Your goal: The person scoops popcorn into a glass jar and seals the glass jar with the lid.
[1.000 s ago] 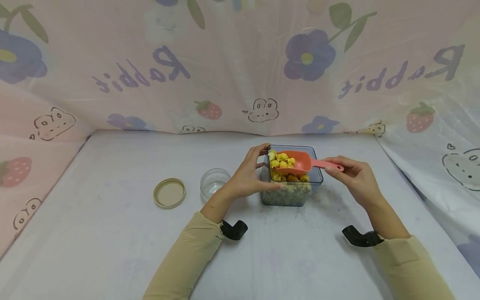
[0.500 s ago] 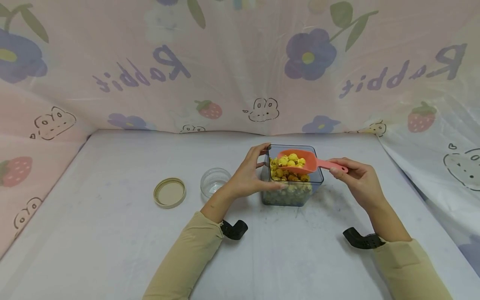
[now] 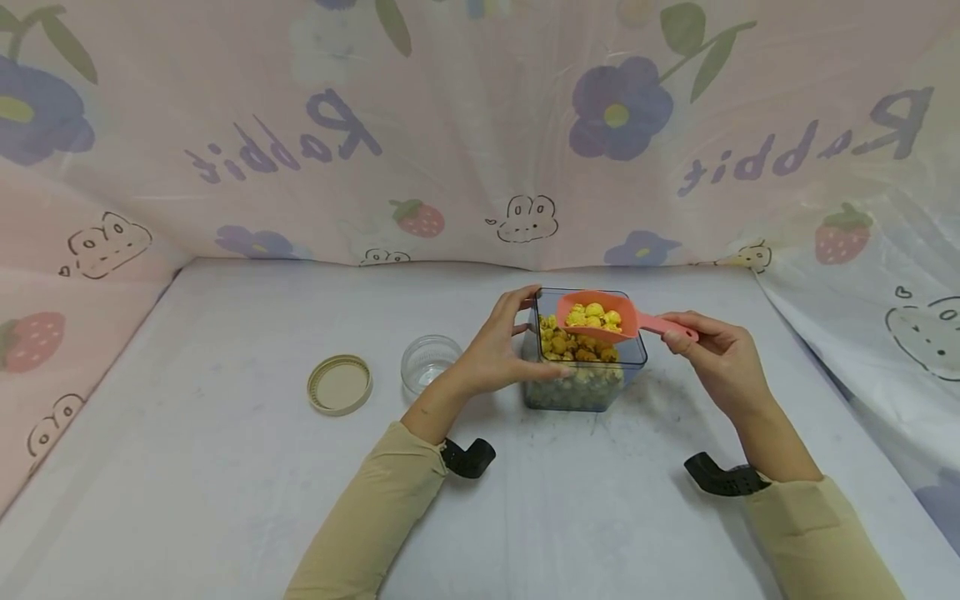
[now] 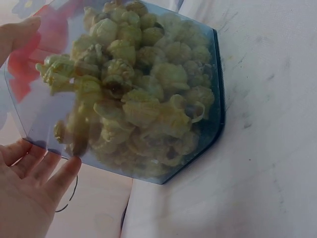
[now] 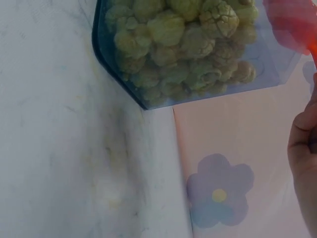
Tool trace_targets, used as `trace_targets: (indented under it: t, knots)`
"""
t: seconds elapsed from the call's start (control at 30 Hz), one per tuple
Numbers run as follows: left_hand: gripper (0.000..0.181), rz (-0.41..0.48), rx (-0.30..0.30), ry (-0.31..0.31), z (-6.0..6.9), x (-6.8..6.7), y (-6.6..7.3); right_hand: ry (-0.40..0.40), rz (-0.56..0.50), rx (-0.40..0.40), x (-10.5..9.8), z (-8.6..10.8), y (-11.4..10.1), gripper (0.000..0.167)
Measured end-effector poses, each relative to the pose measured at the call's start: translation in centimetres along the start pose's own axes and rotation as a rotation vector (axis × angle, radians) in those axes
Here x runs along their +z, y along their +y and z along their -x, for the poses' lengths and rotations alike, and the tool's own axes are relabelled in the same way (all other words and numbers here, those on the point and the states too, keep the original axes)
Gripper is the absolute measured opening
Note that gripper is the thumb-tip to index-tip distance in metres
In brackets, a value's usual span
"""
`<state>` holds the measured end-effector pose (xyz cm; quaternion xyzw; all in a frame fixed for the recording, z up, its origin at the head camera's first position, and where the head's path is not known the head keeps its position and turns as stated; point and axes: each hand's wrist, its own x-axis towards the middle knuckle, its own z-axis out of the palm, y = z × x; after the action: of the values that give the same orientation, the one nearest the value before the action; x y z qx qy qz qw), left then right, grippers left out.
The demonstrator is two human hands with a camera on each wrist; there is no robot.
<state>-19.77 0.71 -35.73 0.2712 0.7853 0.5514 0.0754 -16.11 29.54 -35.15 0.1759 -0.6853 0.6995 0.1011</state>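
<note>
The right hand [image 3: 716, 357] pinches the scoop [image 3: 628, 320], loaded with popcorn [image 3: 594, 316], above the box [image 3: 573, 392]. The left hand [image 3: 497, 354], spread wide, grips the box on the table [image 3: 570, 500], beside the jar [image 3: 427, 363].

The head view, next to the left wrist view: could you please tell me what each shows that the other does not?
Only the head view shows the round beige lid, the round clear jar and the right hand gripping the coral-red scoop by its handle.

Only the left wrist view shows the palm side of the left hand and yellow popcorn close up through the translucent blue-grey square container.

Both show the container, popcorn, scoop and left hand.
</note>
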Motion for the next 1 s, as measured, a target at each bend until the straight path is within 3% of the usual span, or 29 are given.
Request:
trace_targets:
  t: [0.23,0.5,0.73,1.0]
  knots:
    - [0.102,-0.014,-0.005,-0.010,0.3,-0.2,0.4,-0.009,-0.010,-0.039,0.6,-0.4,-0.6,0.022]
    - [0.111,-0.156,-0.077,-0.031,0.8,-0.7,1.1,-0.069,-0.090,-0.113,1.1,-0.7,-1.1,0.021]
    - [0.110,-0.263,-0.072,-0.009,2.3,-2.7,1.6,-0.084,-0.090,-0.122,2.1,-1.0,-1.8,0.022]
    - [0.102,-0.361,-0.050,0.031,4.0,-5.7,1.1,-0.125,-0.088,-0.122,3.4,-1.3,-2.9,0.024]
